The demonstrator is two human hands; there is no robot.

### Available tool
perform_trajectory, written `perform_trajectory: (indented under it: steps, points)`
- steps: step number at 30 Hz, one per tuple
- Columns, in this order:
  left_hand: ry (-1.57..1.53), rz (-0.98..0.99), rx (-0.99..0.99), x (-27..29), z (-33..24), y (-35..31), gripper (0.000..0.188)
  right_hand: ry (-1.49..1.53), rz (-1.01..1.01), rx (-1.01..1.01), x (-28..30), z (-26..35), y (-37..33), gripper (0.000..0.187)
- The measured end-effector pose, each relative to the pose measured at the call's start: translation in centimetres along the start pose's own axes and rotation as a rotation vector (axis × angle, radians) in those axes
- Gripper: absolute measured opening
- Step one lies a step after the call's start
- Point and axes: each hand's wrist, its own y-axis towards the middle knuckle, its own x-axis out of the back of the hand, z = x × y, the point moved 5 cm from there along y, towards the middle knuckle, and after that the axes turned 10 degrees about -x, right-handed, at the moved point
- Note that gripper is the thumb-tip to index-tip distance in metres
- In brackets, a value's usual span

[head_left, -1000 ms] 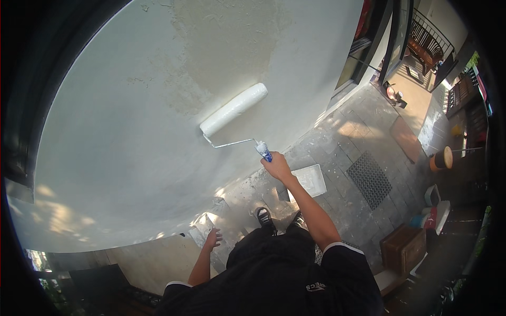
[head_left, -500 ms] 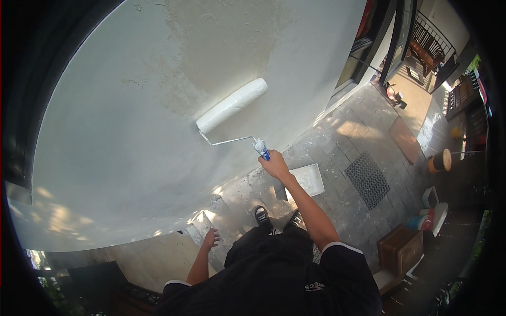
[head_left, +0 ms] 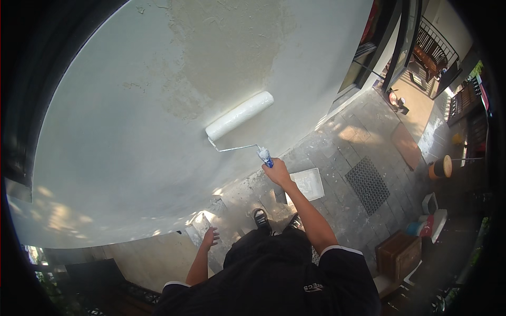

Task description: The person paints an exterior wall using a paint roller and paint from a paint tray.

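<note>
My right hand (head_left: 277,173) is wrapped round the blue and white handle of a paint roller (head_left: 240,116). Its white sleeve, wet-looking with paint, lies against the pale wall (head_left: 132,142), slanting up to the right. Just above the sleeve begins a beige, rough patch (head_left: 226,47) of the wall. Low on the left, my left hand (head_left: 211,238) hangs free beside my body with its fingers apart, touching nothing. A white paint tray (head_left: 307,184) sits on the floor behind my right forearm, which hides part of it.
Grey paving (head_left: 337,152) with paint spatters runs along the wall's foot. A dark perforated mat (head_left: 368,185) lies right of the tray. A brown wooden box (head_left: 399,253) stands at the lower right. An opened window (head_left: 403,42) juts out at the upper right.
The roller has moved down the wall and slightly right, with my right hand lowering along with it. My left hand stays nearly where it was.
</note>
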Motion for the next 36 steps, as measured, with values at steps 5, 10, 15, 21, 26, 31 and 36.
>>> perform_trajectory:
  steps: [5, 10, 15, 21, 26, 31, 36]
  points:
    - [0.042, -0.03, 0.043, 0.1, 0.6, -0.2, 0.055, -0.035, 0.006, 0.005, 0.5, 1.0, 0.3, 0.026]
    - [0.034, -0.002, 0.034, -0.7, -0.4, 0.3, 0.053, 0.024, -0.024, 0.034, -0.4, -1.1, 1.1, 0.026]
    - [0.027, 0.0, 0.026, -0.9, -0.6, 0.7, 0.053, -0.011, -0.026, 0.063, 0.5, -0.2, 1.0, 0.026]
    - [0.001, -0.009, 0.006, -0.5, -0.5, 0.2, 0.055, 0.025, -0.046, 0.087, 1.6, 6.0, 1.1, 0.025]
    - [-0.031, -0.023, 0.0, -1.0, 0.1, 0.3, 0.058, 0.055, -0.067, 0.123, 1.4, 5.2, 0.3, 0.025]
    - [-0.036, 0.02, 0.0, -0.8, 1.9, 0.9, 0.06, 0.054, -0.094, 0.166, 2.8, 12.0, -1.2, 0.025]
    - [-0.053, 0.014, 0.014, -0.7, 1.0, 2.3, 0.058, 0.078, -0.065, 0.32, 5.3, 21.6, -3.1, 0.025]
